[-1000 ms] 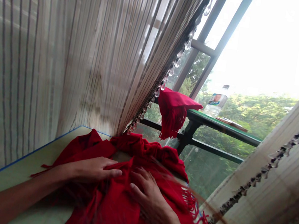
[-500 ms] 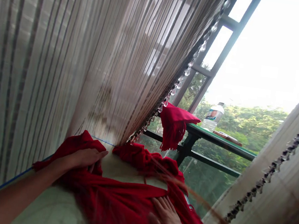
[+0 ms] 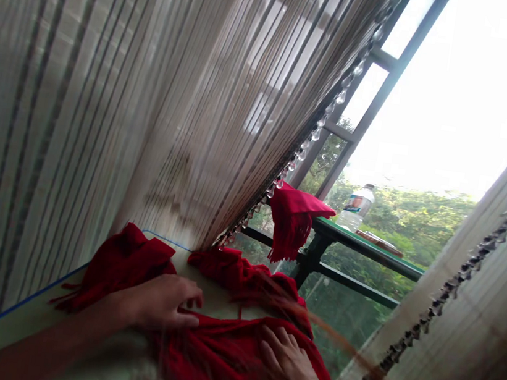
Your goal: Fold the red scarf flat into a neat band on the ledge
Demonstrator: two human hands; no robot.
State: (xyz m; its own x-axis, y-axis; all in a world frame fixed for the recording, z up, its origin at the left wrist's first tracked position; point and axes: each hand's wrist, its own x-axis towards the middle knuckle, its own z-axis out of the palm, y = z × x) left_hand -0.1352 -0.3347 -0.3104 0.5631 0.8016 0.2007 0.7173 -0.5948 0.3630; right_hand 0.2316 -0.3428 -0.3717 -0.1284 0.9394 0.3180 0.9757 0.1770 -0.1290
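Note:
A red fringed scarf (image 3: pixel 222 354) lies spread and bunched on a pale table (image 3: pixel 30 323) with a blue edge. My left hand (image 3: pixel 164 303) rests on the scarf's left part, fingers curled over a fold of the cloth. Further right, my right hand (image 3: pixel 292 357) lies flat on the scarf with its fingers stretched out. A second red fringed scarf (image 3: pixel 294 217) hangs folded over the green railing (image 3: pixel 367 245) beyond the table.
A striped sheer curtain (image 3: pixel 129 105) with a beaded edge hangs close along the table's far left side. Another curtain (image 3: pixel 477 294) hangs at the right. A plastic water bottle (image 3: pixel 356 207) stands on the railing, with trees outside.
My left hand moved right along the scarf, from its far corner toward the middle. My right hand slid a little up the cloth. The view tilted slightly.

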